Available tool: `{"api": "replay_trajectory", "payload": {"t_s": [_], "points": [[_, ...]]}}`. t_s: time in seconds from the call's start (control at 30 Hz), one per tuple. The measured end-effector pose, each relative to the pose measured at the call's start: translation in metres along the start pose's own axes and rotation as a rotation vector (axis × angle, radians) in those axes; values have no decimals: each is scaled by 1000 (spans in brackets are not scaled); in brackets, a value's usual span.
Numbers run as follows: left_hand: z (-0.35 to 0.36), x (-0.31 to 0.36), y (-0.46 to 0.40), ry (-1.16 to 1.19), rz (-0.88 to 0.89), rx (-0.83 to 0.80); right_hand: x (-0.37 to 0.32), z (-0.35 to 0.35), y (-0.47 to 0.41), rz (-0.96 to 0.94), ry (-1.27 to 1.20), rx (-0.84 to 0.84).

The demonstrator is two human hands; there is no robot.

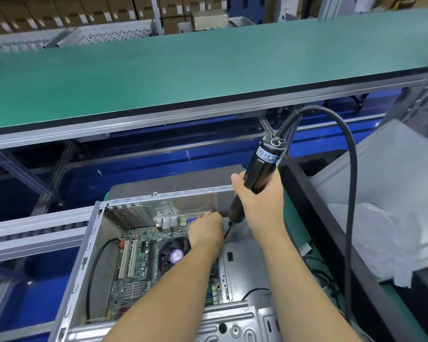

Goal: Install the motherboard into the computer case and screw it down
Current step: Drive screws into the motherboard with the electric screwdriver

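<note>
A: Where is the motherboard (143, 265)?

B: It lies flat inside the open computer case (94, 243), its rear ports against the case's back wall. A round CPU cooler fan (173, 253) sits near its middle, and two white expansion slots (127, 257) run along its left part.

A: And the hands?

B: The right hand (258, 201) is wrapped around a black electric screwdriver (260, 166), held tilted with its bit pointing down at the board's far right corner. A black cable (351, 169) loops from the tool's top and drops to the right.

A: The left?

B: The left hand (205, 233) reaches over the fan, knuckles up, fingers curled down beside the bit. I cannot tell whether they pinch anything.
</note>
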State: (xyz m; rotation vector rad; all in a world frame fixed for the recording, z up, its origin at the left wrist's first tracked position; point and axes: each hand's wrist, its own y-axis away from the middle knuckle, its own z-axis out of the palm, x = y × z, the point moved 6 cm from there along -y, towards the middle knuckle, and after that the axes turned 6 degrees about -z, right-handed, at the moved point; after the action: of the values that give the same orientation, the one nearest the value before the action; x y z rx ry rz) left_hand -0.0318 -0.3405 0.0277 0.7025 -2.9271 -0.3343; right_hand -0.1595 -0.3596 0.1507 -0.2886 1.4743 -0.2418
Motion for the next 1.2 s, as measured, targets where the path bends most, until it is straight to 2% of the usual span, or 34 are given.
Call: {"api": "replay_trajectory", "payload": {"t_s": [0.13, 0.27, 0.33, 0.4, 0.47, 0.63, 0.77, 1.07, 1.13, 1.2], "points": [[-11, -7, 5, 121, 9, -108, -3, 1, -1, 7, 12, -31], [-45, -15, 14, 458, 188, -128, -8, -1, -3, 16, 61, -29], [-53, -17, 30, 692, 278, -198, -11, -2, -2, 26, 80, -21], [-56, -17, 45, 862, 294, -239, -15, -2, 0, 38, 98, -20], [-52, -17, 54, 972, 265, -212, -21, 0, 4, 46, 109, -23], [-50, -20, 65, 1017, 198, -80, -37, 5, 18, 13, 152, -27], [-57, -27, 79, 1000, 217, 43, -49, 4, 26, -8, 147, 10], [-57, -43, 94, 1289, 202, -62, -66, 2, 47, -23, 152, 56], [-55, -47, 92, 1400, 136, -101, -69, -1, 49, -34, 158, 69], [-52, -51, 89, 1416, 68, -116, -67, -4, 48, -37, 172, 70]]}}
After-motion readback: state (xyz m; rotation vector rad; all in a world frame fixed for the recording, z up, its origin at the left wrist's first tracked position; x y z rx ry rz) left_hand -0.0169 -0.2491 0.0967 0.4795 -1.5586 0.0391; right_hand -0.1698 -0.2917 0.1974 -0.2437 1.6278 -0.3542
